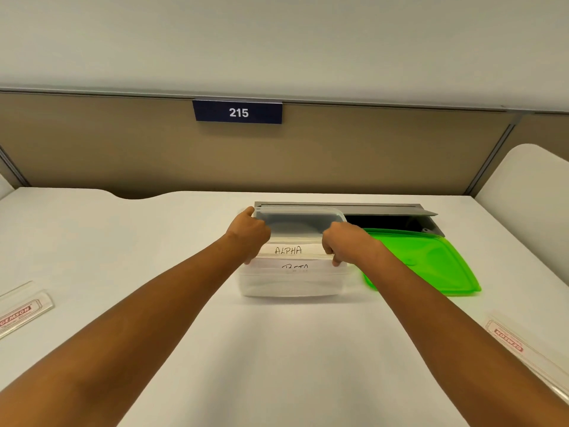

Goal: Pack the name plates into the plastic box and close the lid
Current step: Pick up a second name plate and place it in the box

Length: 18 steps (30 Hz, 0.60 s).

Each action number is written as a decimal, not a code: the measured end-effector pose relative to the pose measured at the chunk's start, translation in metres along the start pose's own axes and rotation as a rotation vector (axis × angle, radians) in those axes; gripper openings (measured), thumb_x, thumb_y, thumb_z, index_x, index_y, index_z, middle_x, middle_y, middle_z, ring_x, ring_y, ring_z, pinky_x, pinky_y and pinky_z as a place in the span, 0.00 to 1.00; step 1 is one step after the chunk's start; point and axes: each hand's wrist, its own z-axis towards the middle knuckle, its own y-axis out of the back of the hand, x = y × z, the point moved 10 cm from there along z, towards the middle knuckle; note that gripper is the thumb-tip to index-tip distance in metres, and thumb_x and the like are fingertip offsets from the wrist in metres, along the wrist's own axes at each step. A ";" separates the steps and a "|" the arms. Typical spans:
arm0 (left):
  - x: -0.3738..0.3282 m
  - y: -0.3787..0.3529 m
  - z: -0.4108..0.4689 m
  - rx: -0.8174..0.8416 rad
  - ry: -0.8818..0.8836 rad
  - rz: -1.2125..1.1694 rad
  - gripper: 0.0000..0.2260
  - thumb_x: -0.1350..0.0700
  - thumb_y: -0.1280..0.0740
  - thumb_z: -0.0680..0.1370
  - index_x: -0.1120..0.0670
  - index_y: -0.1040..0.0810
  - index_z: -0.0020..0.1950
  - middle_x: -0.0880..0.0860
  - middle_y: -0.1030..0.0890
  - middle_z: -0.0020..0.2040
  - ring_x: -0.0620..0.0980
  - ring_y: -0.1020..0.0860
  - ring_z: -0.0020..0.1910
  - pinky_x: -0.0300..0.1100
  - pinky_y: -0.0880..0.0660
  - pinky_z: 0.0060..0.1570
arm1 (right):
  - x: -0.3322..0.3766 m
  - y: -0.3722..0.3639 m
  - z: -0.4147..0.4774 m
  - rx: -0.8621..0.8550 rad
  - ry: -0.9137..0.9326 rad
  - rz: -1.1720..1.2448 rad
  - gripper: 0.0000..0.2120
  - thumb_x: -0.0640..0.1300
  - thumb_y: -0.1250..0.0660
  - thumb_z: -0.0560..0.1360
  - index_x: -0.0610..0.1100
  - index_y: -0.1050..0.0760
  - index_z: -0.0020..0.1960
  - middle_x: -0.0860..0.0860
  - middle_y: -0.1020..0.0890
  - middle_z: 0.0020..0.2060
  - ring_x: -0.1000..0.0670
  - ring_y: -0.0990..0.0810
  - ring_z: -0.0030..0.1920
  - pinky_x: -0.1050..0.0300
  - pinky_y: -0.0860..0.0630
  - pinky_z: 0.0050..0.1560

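You've got a translucent clear plastic box (292, 282), neon green lid (431, 266), white name plates (288, 250) with black handwriting, white table (154, 229), navy sign (237, 111) with white digits, tan partition (92, 143).
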 end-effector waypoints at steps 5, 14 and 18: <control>-0.008 -0.009 0.003 0.015 -0.028 0.052 0.16 0.52 0.32 0.76 0.57 0.23 0.62 0.53 0.19 0.60 0.53 0.22 0.60 0.44 0.37 0.67 | 0.007 -0.002 0.003 -0.004 0.008 -0.035 0.13 0.31 0.36 0.74 0.35 0.23 0.58 0.39 0.23 0.59 0.40 0.23 0.48 0.53 0.28 0.45; -0.010 -0.017 0.008 0.027 -0.041 0.041 0.16 0.55 0.33 0.78 0.59 0.25 0.64 0.55 0.20 0.62 0.54 0.23 0.61 0.45 0.35 0.68 | 0.011 -0.010 0.007 -0.006 0.038 -0.055 0.14 0.31 0.37 0.75 0.38 0.24 0.59 0.41 0.24 0.60 0.40 0.21 0.58 0.53 0.25 0.50; -0.008 -0.022 0.009 0.027 -0.018 -0.008 0.15 0.56 0.33 0.77 0.58 0.24 0.63 0.55 0.20 0.61 0.53 0.21 0.59 0.44 0.35 0.66 | 0.008 -0.014 0.012 0.008 0.039 0.007 0.14 0.34 0.34 0.74 0.39 0.23 0.59 0.42 0.23 0.60 0.41 0.21 0.58 0.53 0.24 0.52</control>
